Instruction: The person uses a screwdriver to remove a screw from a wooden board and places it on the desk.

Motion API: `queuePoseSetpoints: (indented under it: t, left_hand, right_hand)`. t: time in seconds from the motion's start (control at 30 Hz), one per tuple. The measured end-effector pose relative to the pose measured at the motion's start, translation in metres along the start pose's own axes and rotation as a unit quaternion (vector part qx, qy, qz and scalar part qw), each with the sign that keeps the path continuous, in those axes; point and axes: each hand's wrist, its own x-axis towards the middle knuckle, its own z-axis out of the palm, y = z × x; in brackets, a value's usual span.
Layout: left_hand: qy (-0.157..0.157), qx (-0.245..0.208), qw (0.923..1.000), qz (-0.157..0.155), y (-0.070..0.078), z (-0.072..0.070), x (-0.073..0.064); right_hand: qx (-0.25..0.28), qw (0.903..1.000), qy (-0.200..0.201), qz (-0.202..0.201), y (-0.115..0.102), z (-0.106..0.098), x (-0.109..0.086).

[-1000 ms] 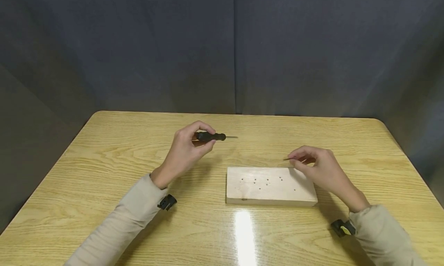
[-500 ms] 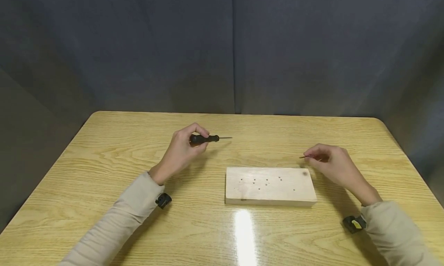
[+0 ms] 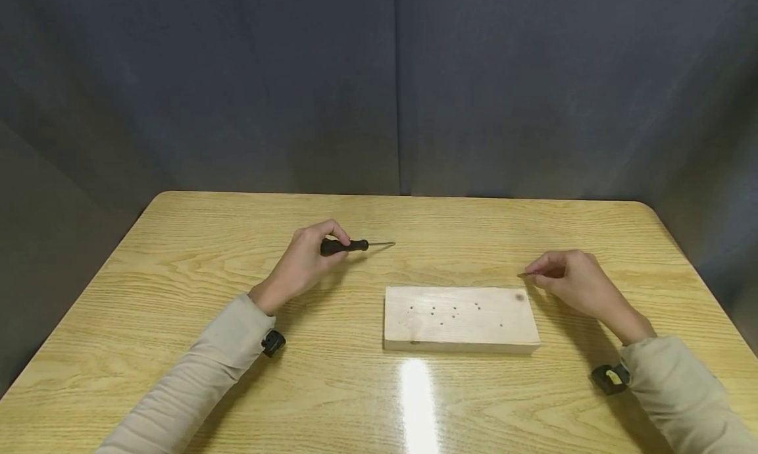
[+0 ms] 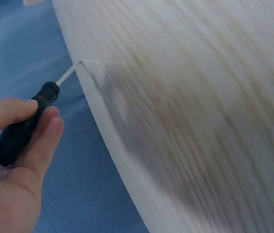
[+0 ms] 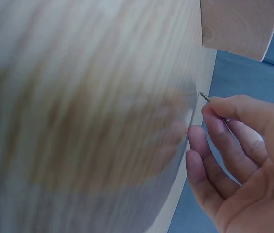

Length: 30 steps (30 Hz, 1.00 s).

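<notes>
My left hand [image 3: 304, 260] grips a black-handled screwdriver [image 3: 346, 246] between thumb and fingers, with the thin shaft pointing right. In the left wrist view the screwdriver's tip is low at the tabletop; whether it touches cannot be told. A small threaded screw [image 5: 204, 96] is pinched between the thumb and fingertip of my right hand [image 3: 577, 283]. That hand hovers low over the table, just past the far right corner of a pale wooden block [image 3: 474, 339]. Several small holes and a dark knot mark the block's top.
The wood-grain table [image 3: 195, 270] has rounded far corners. Dark curtains [image 3: 284, 92] hang behind it and on both sides. A bright light reflection lies on the table in front of the block.
My right hand has moved right with the screw, off the block's far edge, then dipped slightly. My left hand has shifted left and lower with the screwdriver. The block stays put.
</notes>
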Motion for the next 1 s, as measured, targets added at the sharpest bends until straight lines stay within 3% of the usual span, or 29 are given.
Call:
queuePoseSetpoints:
  t: [0.33,0.57,0.8,1.0]
  left_hand:
    - [-0.045,0.062,0.9967,-0.026,-0.008,0.000,-0.002]
    - [-0.081,0.121,0.9878,-0.054,-0.010,0.001,-0.005]
    - [-0.126,0.118,0.9813,-0.085,-0.013,0.002,-0.004]
    - [-0.141,0.122,0.9788,-0.085,-0.013,0.004,-0.004]
  right_hand:
    - [-0.012,0.9991,-0.022,0.033,0.003,-0.001,-0.001]
    - [-0.016,0.9988,-0.031,0.035,0.005,0.001,0.001]
    - [-0.019,0.9986,-0.037,0.032,0.005,0.002,0.002]
    - [-0.024,0.9985,-0.039,0.030,0.004,0.000,0.003]
